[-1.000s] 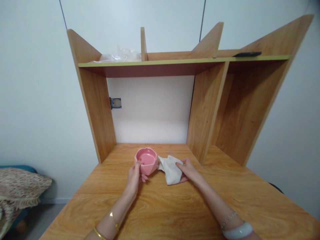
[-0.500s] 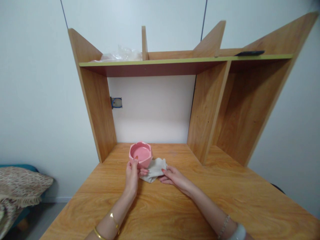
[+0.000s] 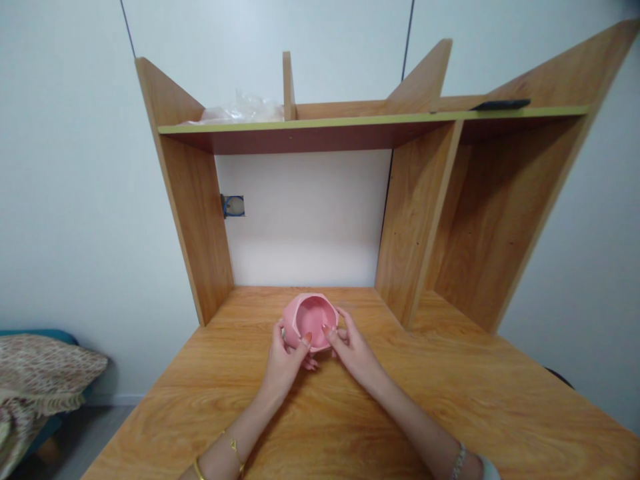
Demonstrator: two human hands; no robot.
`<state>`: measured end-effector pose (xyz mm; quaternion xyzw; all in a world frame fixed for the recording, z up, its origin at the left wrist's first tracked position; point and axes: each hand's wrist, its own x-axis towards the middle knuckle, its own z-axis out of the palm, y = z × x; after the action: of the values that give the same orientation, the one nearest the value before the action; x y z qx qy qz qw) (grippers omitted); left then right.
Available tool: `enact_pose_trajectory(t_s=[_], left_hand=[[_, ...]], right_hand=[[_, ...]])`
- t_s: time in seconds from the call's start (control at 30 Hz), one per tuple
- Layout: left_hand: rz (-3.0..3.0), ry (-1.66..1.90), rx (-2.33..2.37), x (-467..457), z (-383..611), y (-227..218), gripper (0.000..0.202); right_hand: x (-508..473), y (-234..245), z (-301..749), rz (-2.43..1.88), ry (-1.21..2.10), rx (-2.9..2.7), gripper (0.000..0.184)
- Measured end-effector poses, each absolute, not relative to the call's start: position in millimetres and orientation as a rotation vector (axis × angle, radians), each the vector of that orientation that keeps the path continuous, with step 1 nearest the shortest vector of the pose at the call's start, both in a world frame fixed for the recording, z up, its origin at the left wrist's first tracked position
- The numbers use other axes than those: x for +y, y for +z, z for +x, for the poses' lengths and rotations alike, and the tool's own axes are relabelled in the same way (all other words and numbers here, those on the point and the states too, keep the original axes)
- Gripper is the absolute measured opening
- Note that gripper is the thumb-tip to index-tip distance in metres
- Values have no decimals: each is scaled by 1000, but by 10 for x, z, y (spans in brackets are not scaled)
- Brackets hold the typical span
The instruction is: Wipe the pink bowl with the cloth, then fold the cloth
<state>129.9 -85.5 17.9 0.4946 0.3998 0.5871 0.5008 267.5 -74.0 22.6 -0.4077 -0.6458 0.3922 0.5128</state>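
A pink, faceted ashtray is tilted so its round hollow faces me, just above the desk. My left hand grips its left and lower side, thumb over the front rim. My right hand is closed on the right side, its thumb at the inner edge of the rim. The light grey cloth seen earlier is hidden now, apart from what may be a pale sliver by my left fingers. Whether either hand also holds the cloth behind the ashtray, I cannot tell.
The wooden desk carries a hutch with side panels and a shelf above. Clear plastic wrapping and a flat black object lie up there. A wall socket box sits behind. A patterned, fringed cloth is at far left.
The ashtray has moved right and tipped toward me. My right hand has gone from the grey cloth to the ashtray's right side, and the cloth has dropped out of sight.
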Motion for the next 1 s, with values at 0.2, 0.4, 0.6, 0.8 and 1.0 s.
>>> enact_pose_trajectory(t_s=[0.2, 0.4, 0.6, 0.8, 1.0], left_hand=[[1312, 1370, 902, -880, 1344, 120, 58], [1599, 1418, 1031, -792, 1286, 54, 38], [1981, 1514, 1304, -701, 1070, 106, 22], [2160, 1350, 1470, -662, 1001, 72, 22], [2184, 1286, 1486, -642, 987, 34, 19]], right_hand=[[-657, 219, 2775, -1107, 801, -1569, 42], [-525, 234, 3008, -1267, 699, -1508, 41], [-331, 256, 3469, -1550, 336, -1457, 45], [-240, 181, 3841, -1885, 60, -1552, 41], [-256, 129, 3882, -2019, 73, -1530, 40]])
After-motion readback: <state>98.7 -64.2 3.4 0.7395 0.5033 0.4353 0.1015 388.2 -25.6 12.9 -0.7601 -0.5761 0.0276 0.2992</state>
